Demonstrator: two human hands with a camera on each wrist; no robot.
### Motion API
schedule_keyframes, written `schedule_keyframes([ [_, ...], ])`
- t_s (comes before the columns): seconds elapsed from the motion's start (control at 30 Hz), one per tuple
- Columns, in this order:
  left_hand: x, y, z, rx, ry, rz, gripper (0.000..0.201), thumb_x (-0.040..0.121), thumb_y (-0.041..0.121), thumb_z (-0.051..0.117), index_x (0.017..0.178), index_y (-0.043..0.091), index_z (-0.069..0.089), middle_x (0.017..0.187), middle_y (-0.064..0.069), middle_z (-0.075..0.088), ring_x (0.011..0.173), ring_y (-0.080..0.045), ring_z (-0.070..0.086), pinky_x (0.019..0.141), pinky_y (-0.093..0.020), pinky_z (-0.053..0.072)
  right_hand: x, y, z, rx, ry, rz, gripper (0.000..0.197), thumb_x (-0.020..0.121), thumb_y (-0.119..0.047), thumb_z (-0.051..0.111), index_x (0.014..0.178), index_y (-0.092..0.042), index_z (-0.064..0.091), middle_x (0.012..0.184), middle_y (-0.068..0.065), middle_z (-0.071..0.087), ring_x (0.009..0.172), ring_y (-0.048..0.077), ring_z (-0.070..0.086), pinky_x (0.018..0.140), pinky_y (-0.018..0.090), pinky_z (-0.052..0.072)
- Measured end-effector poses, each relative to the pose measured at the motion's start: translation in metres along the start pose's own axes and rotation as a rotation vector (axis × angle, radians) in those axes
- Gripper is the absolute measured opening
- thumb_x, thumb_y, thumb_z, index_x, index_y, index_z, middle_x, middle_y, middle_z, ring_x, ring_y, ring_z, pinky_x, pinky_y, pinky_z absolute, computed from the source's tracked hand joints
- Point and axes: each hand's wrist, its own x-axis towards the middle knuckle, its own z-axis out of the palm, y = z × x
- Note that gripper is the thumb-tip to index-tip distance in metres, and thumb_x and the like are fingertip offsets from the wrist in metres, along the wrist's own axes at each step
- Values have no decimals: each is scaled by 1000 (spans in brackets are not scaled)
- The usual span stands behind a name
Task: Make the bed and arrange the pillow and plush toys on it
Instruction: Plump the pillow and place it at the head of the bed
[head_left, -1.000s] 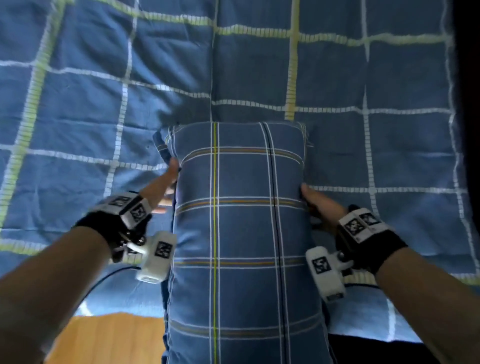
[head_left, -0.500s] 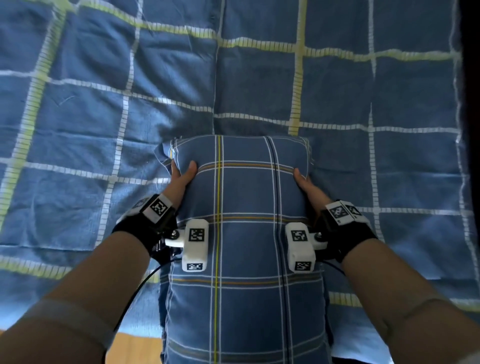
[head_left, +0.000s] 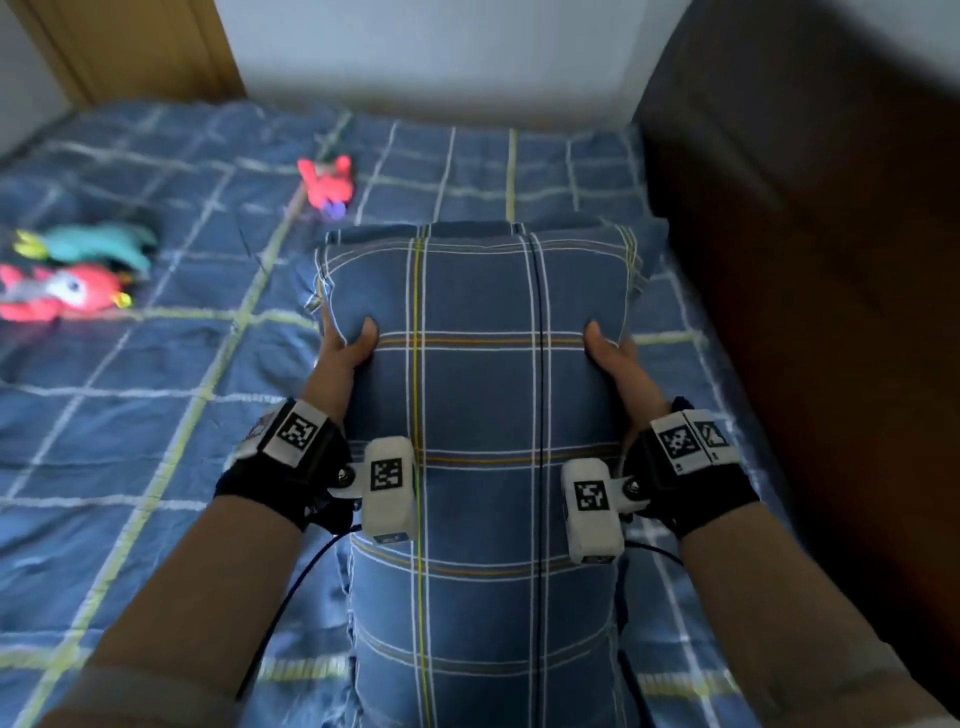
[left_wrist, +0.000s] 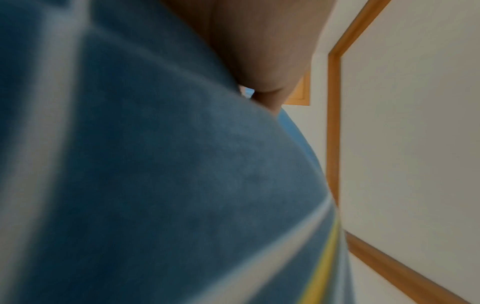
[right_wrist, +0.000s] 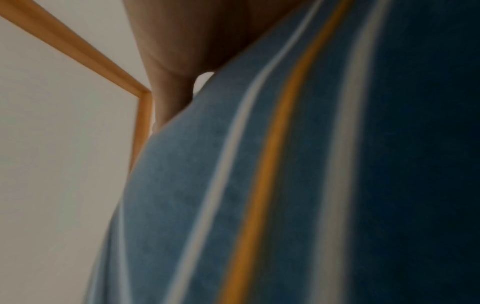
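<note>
A blue plaid pillow (head_left: 483, 415) is held lengthwise above the blue checked bed cover (head_left: 130, 415). My left hand (head_left: 345, 345) grips its left side, thumb on top and fingers hidden underneath. On the other side my right hand (head_left: 613, 351) grips it the same way. Both wrist views are filled by the pillow (left_wrist: 155, 185) (right_wrist: 311, 185) with a thumb pressed into it. A red plush (head_left: 327, 187) lies near the far edge of the bed. At the left lie a teal plush (head_left: 98, 244) and a red bird plush (head_left: 62, 293).
A dark brown headboard (head_left: 805, 260) rises along the right side of the bed. A white wall (head_left: 441, 52) runs behind the bed, with a wooden frame (head_left: 130, 47) at the back left.
The pillow has been lifted and carried forward, with both hands slid further up its sides. The view has tilted up, so the plush toys, wall and headboard now show.
</note>
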Motion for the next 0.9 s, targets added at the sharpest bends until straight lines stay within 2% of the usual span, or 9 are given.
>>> schedule_keyframes([
  [0.1, -12, 37, 1, -6, -18, 100, 89, 75, 56, 62, 147, 31, 16, 147, -6, 42, 134, -27, 42, 114, -49, 29, -27, -43, -1, -12, 87, -115, 117, 54, -64, 69, 148, -33, 7, 150, 2, 35, 129, 25, 45, 110, 47, 36],
  [0.17, -18, 44, -4, -78, -8, 98, 93, 70, 73, 56, 145, 24, 30, 144, -5, 46, 135, -23, 41, 114, -42, 31, -39, -49, -13, 1, 131, -111, 123, 43, -80, 62, 148, -33, 16, 151, 2, 32, 133, 25, 40, 113, 47, 31],
  [0.23, -28, 45, -9, -196, 6, 45, 63, 86, 67, 33, 116, 22, 65, 111, 1, 71, 119, -21, 56, 95, -33, 48, -57, -48, -21, 92, 125, -6, 104, 38, -93, 53, 125, -35, 52, 138, 2, 52, 119, 25, 53, 106, 47, 38],
  [0.33, -38, 29, -14, -111, 42, -90, 58, 94, 60, 16, 94, 30, 64, 72, 20, 72, 121, -19, 50, 99, -34, 44, -68, -37, -21, 171, 122, 57, 64, 82, -75, 28, 94, -23, 64, 96, 4, 72, 86, 21, 67, 87, 35, 48],
  [0.43, -48, 29, -4, 81, -21, -94, 65, 93, 61, 15, 133, 20, 45, 116, 10, 60, 132, -22, 44, 113, -44, 32, -75, -37, -17, 62, 114, 19, 56, 92, -58, 29, 117, -16, 55, 110, 5, 62, 96, 25, 61, 87, 35, 46],
  [0.53, -45, 41, -9, -54, -5, 13, 54, 96, 54, 24, 98, 19, 65, 82, 6, 76, 90, -10, 70, 84, -32, 54, -73, -40, -31, 183, 91, -76, 38, 96, -45, 39, 105, -15, 61, 91, 6, 70, 81, 21, 67, 75, 32, 55],
  [0.6, -46, 48, -10, -143, -7, 58, 46, 96, 47, 34, 80, 22, 68, 68, 9, 74, 74, -3, 68, 73, -25, 54, -66, -36, -36, 161, 171, -143, 28, 87, -25, 57, 111, -12, 60, 97, 12, 67, 95, 28, 62, 90, 39, 49],
  [0.77, -48, 5, 1, 380, -105, 145, 29, 94, 0, 43, 121, 1, 54, 118, -15, 59, 113, -17, 54, 106, -33, 34, -70, -3, -5, -387, 125, -175, 42, 93, 8, 30, 134, 1, 40, 137, 12, 42, 126, 23, 41, 96, 18, 32],
  [0.9, -48, 18, -29, 68, -74, 65, 28, 98, 16, 38, 102, 15, 66, 100, -12, 70, 90, -16, 65, 98, -38, 43, -74, -17, -16, -193, 99, -159, 37, 98, -5, 37, 135, -6, 40, 106, 9, 57, 92, 21, 55, 75, 18, 45],
])
